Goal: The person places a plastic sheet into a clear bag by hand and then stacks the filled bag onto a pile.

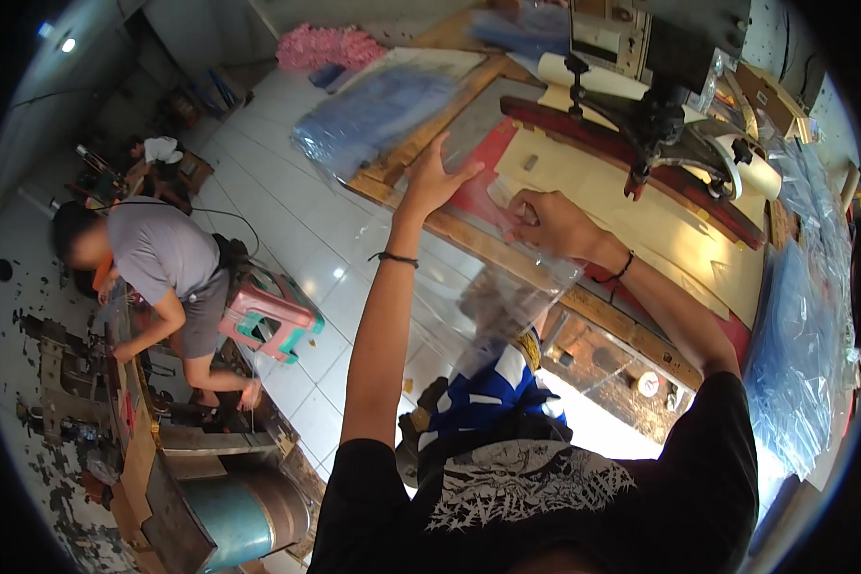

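Observation:
My left hand (437, 179) is raised over the front edge of the wooden-edged work table (495, 246), thumb and fingers spread apart. To its right, my right hand (560, 225) has its fingers pinched together on a clear plastic sheet (512, 297). The sheet hangs over the table edge toward my lap. Just beyond both hands lies a flat panel (584, 182) with a pale yellow middle and red borders. Above that panel stands a dark metal press-like machine (665, 124) with a long dark red bar (631, 167).
Stacked clear-blue plastic sheets (378, 110) lie at the table's left, with more plastic (794, 354) at the right. A pink heap (327, 46) sits beyond. On the left, a person (167, 253) bends near a pink-and-green stool (271, 314); another person (160, 153) crouches farther back.

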Demonstrator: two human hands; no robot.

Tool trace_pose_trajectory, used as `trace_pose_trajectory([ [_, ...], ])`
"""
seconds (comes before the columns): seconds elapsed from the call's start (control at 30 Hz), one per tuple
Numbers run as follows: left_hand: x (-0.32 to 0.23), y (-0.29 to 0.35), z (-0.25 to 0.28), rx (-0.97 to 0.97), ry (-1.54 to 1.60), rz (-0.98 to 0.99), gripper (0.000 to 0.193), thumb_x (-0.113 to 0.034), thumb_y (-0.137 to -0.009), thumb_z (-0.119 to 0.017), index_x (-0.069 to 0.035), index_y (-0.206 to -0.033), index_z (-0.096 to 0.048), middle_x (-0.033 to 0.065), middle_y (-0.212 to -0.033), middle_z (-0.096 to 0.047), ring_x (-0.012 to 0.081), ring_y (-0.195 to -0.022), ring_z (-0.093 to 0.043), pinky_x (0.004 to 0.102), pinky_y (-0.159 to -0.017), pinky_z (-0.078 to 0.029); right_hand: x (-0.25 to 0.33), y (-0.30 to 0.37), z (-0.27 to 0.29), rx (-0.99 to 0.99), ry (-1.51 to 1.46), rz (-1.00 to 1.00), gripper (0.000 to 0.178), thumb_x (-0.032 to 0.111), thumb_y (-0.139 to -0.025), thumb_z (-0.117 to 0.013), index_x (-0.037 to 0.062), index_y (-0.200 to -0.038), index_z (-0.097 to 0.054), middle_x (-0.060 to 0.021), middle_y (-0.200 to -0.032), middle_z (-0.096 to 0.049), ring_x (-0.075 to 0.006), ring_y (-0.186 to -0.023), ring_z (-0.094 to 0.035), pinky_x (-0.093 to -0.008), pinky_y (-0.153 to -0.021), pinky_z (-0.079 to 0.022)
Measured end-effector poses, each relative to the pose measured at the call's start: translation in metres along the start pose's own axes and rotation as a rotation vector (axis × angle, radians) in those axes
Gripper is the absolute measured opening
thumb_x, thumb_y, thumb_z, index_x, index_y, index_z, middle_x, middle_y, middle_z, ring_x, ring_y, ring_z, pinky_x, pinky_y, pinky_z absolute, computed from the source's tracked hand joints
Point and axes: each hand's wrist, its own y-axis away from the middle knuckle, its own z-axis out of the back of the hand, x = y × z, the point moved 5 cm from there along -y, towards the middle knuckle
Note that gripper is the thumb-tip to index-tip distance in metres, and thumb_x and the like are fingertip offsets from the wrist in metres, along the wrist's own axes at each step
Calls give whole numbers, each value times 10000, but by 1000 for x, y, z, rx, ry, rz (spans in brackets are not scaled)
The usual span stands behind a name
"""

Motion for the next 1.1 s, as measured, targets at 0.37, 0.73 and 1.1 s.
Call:
trace_pose_trajectory([
  [0.37, -105, 46, 108, 709, -159, -48, 514, -446, -846, -742, 23, -1055, -714, 118, -922, -721, 190, -787, -650, 322, -705, -498, 47, 25, 72, 91, 7, 407, 187, 173, -886, -701, -3, -951, -699, -166, -850, -706, -326, -784, -666, -386, -704, -500],
  [0.73, -143, 65, 137, 566, -350, -55, 300, -350, -786, -782, -56, -820, -731, 88, -658, -661, 203, -595, -605, 351, -574, -430, 58, 45, 83, 120, 169, 308, 222, 241, -925, -658, 33, -991, -700, -151, -866, -708, -335, -802, -662, -426, -749, -501],
  [1.1, -185, 106, 92, 985, -218, 4, 290, -298, -875, -690, -26, -960, -738, 135, -856, -734, 245, -772, -692, 359, -700, -516, 103, 61, 83, 7, -80, 607, 200, 190, -863, -723, -5, -845, -686, -138, -754, -682, -307, -702, -648, -391, -641, -476],
])
